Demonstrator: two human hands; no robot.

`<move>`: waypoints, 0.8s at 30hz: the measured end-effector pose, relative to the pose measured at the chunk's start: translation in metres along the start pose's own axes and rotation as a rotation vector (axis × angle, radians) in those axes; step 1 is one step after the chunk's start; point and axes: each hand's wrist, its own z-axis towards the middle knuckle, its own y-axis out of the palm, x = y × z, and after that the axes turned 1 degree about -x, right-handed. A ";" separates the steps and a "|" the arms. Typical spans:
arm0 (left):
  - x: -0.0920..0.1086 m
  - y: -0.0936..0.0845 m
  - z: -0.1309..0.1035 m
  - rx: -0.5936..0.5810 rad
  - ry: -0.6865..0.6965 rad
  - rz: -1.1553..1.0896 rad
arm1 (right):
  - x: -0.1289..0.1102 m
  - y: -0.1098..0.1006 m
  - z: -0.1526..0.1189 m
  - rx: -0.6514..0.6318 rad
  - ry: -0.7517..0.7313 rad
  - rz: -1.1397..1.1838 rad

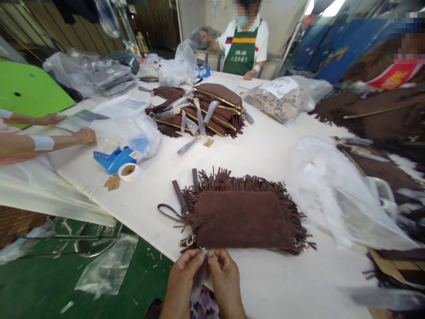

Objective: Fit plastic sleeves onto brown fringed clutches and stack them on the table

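Observation:
A brown fringed bag lies flat on the white table, its strap and wrist loop sticking out to the left. At its near edge, my left hand pinches a dark strap in a clear plastic sleeve, close to a small metal piece. My right hand closes its thumb and fingers on the same strap from the other side. Both hands are close together, just below the bag's lower left part.
Stacked brown bags lie farther back. A blue tape dispenser and tape roll are at left, plastic bags at right. A co-worker's hands reach in from the left; a person in a green apron is behind the table.

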 end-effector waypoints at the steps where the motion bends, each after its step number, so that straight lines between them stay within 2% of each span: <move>1: 0.002 0.003 -0.003 0.011 0.010 -0.003 | -0.001 0.000 -0.001 0.004 -0.009 0.002; 6: 0.009 0.016 -0.014 0.062 0.033 -0.010 | -0.003 -0.003 -0.006 -0.013 -0.066 0.072; 12: 0.006 0.016 -0.013 0.096 0.098 0.037 | -0.007 -0.008 -0.011 -0.132 -0.133 0.192; 14: 0.004 0.016 -0.012 0.096 0.153 0.107 | -0.009 -0.009 -0.012 -0.113 -0.146 0.166; 17: 0.000 0.017 -0.012 0.151 0.248 0.311 | -0.009 -0.010 -0.014 -0.044 -0.203 0.006; 21: -0.001 0.013 -0.013 0.248 0.403 0.569 | 0.003 0.000 -0.021 0.019 -0.456 -0.282; 24: 0.003 0.013 -0.019 0.226 0.419 0.608 | 0.013 -0.005 -0.025 0.015 -0.693 -0.416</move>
